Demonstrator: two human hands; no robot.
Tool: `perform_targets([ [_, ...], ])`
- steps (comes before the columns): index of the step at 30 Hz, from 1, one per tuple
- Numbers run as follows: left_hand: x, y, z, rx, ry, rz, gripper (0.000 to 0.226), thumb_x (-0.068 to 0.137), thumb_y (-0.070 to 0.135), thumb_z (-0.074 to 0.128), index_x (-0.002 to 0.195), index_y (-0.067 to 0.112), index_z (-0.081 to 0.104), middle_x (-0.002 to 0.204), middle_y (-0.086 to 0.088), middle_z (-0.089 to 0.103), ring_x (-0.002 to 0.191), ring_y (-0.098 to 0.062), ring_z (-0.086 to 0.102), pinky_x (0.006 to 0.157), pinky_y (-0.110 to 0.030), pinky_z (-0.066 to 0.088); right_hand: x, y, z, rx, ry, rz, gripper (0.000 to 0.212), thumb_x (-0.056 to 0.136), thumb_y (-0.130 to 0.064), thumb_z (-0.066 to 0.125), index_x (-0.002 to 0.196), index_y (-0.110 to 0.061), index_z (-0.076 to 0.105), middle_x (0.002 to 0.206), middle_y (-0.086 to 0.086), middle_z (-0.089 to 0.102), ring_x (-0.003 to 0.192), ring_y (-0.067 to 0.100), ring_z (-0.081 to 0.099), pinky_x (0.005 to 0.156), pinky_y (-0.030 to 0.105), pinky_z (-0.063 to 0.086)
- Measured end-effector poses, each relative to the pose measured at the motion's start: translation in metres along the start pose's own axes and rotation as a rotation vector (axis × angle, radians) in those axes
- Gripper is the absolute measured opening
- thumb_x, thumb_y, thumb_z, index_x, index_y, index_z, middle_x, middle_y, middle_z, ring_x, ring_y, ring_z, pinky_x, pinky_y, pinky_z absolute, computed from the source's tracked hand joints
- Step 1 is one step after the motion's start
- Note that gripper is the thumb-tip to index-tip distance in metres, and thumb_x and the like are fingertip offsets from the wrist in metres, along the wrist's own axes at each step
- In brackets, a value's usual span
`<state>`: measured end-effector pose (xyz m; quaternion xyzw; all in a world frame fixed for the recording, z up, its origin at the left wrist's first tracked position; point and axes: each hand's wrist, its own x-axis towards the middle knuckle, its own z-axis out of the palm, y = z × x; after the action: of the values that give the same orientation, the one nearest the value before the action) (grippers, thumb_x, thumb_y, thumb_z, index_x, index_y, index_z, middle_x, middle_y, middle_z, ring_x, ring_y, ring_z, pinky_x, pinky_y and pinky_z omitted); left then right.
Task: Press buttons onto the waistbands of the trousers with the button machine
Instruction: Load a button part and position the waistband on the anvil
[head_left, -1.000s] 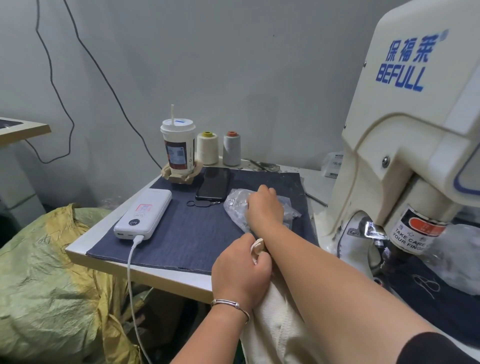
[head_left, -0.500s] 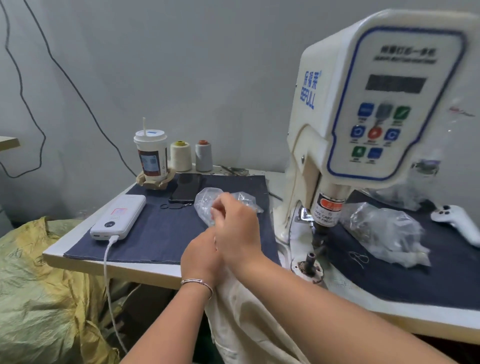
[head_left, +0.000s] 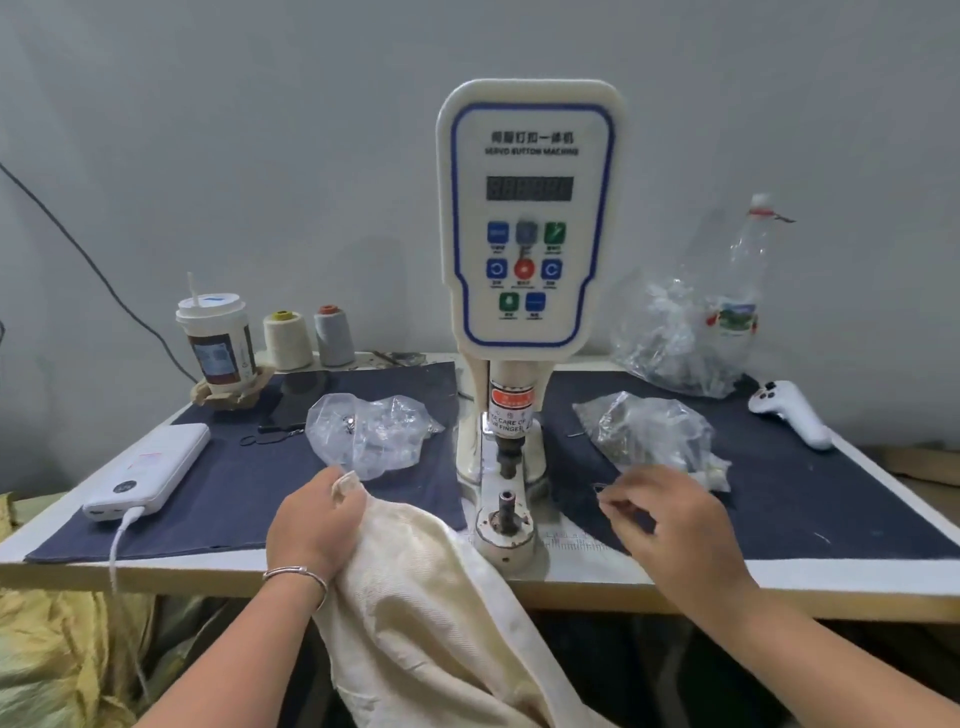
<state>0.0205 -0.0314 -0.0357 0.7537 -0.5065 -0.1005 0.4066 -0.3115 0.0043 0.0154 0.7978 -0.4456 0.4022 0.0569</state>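
Now, your left hand (head_left: 311, 525) clenched on cream trousers' waistband (head_left: 347, 486) left of button machine's lower die (head_left: 506, 512), your right hand (head_left: 670, 525) pinching something small, unidentifiable, near right button bag (head_left: 649, 431).

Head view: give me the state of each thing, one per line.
trousers: waistband gripped, not yet on die
left hand: shut on trousers
right hand: pinching something small, unclear
button machine: punch raised, lower die bare
plastic bag: lying open

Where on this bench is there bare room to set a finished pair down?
Bare dark mat lies between the power bank and the left plastic bag, and along the front right corner. The back edge and around the button machine are crowded.
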Motion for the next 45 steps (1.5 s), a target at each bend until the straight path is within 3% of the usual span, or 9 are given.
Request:
perform_targets([
  [4, -0.001, -0.002, 0.003, 0.006, 0.009, 0.033, 0.028, 0.078, 0.037, 0.035, 0.066, 0.014, 0.045, 0.063, -0.007, 0.053, 0.062, -0.027, 0.048, 0.056, -0.034, 0.036, 0.009, 0.047, 0.017, -0.070, -0.051, 0.158, 0.016, 0.069, 0.005, 0.080, 0.069, -0.009, 0.073, 0.068, 0.001, 0.068, 0.062, 0.020, 0.062, 0.058, 0.034, 0.053],
  [10, 0.002, -0.004, 0.005, -0.009, 0.035, 0.043, 0.025, 0.072, 0.040, 0.033, 0.061, 0.020, 0.042, 0.058, -0.003, 0.049, 0.059, -0.025, 0.045, 0.053, -0.033, 0.033, 0.002, 0.067, 0.041, -0.136, -0.239, 0.140, 0.012, 0.082, -0.007, 0.067, 0.080, -0.014, 0.076, 0.081, -0.002, 0.070, 0.076, 0.018, 0.063, 0.070, 0.027, 0.048],
  [19, 0.004, -0.006, 0.007, 0.006, 0.043, 0.057, 0.022, 0.070, 0.040, 0.034, 0.061, 0.024, 0.046, 0.057, -0.003, 0.049, 0.059, -0.025, 0.046, 0.053, -0.033, 0.034, -0.004, 0.071, 0.040, -0.058, -0.228, 0.274, 0.010, 0.077, -0.009, 0.067, 0.077, -0.013, 0.076, 0.082, -0.006, 0.067, 0.080, 0.010, 0.057, 0.071, 0.019, 0.047],
  [23, 0.003, -0.005, 0.007, 0.008, 0.039, 0.061, 0.018, 0.069, 0.040, 0.034, 0.061, 0.031, 0.047, 0.056, -0.002, 0.047, 0.058, -0.024, 0.044, 0.051, -0.031, 0.032, -0.001, 0.075, 0.039, 0.148, -0.063, 0.520, 0.018, 0.076, 0.000, 0.065, 0.075, -0.016, 0.072, 0.075, -0.007, 0.067, 0.069, 0.008, 0.059, 0.060, 0.015, 0.044],
  [26, 0.003, -0.005, 0.007, 0.008, 0.043, 0.053, 0.021, 0.070, 0.039, 0.035, 0.060, 0.023, 0.045, 0.056, -0.003, 0.048, 0.059, -0.025, 0.045, 0.051, -0.032, 0.032, 0.000, 0.079, 0.038, 0.262, -0.034, 0.667, 0.020, 0.076, 0.001, 0.066, 0.076, -0.019, 0.072, 0.073, -0.009, 0.064, 0.064, 0.005, 0.055, 0.054, 0.010, 0.041],
  [31, 0.002, -0.004, 0.007, 0.012, 0.041, 0.041, 0.026, 0.070, 0.039, 0.034, 0.060, 0.016, 0.041, 0.057, -0.004, 0.048, 0.059, -0.024, 0.044, 0.052, -0.032, 0.032, 0.003, 0.080, 0.042, 0.194, -0.216, 0.631, 0.017, 0.076, -0.009, 0.073, 0.074, -0.026, 0.070, 0.085, -0.007, 0.062, 0.074, 0.007, 0.056, 0.065, 0.019, 0.044],
  [38, 0.001, -0.002, 0.005, 0.030, 0.032, 0.050, 0.026, 0.068, 0.037, 0.034, 0.063, 0.014, 0.045, 0.059, -0.006, 0.051, 0.060, -0.026, 0.046, 0.053, -0.033, 0.033, 0.001, 0.084, 0.045, 0.104, -0.245, 0.574, 0.024, 0.080, -0.017, 0.076, 0.063, -0.032, 0.065, 0.080, -0.012, 0.057, 0.072, 0.005, 0.052, 0.062, 0.015, 0.036],
  [42, 0.000, -0.001, 0.005, 0.007, 0.030, 0.040, 0.024, 0.069, 0.036, 0.036, 0.062, 0.015, 0.044, 0.058, -0.005, 0.050, 0.059, -0.025, 0.045, 0.052, -0.031, 0.033, 0.002, 0.080, 0.041, 0.187, -0.151, 0.571, 0.018, 0.082, -0.012, 0.075, 0.069, -0.023, 0.070, 0.079, -0.009, 0.059, 0.072, 0.006, 0.053, 0.064, 0.016, 0.039],
  [45, 0.002, -0.003, 0.007, 0.005, 0.033, 0.030, 0.025, 0.084, 0.026, 0.047, 0.061, 0.016, 0.042, 0.058, -0.005, 0.050, 0.058, -0.024, 0.045, 0.052, -0.030, 0.032, 0.010, 0.062, 0.036, 0.362, -0.006, 0.566, 0.015, 0.081, -0.010, 0.075, 0.071, -0.021, 0.073, 0.078, -0.008, 0.063, 0.070, 0.003, 0.055, 0.063, 0.011, 0.041],
])
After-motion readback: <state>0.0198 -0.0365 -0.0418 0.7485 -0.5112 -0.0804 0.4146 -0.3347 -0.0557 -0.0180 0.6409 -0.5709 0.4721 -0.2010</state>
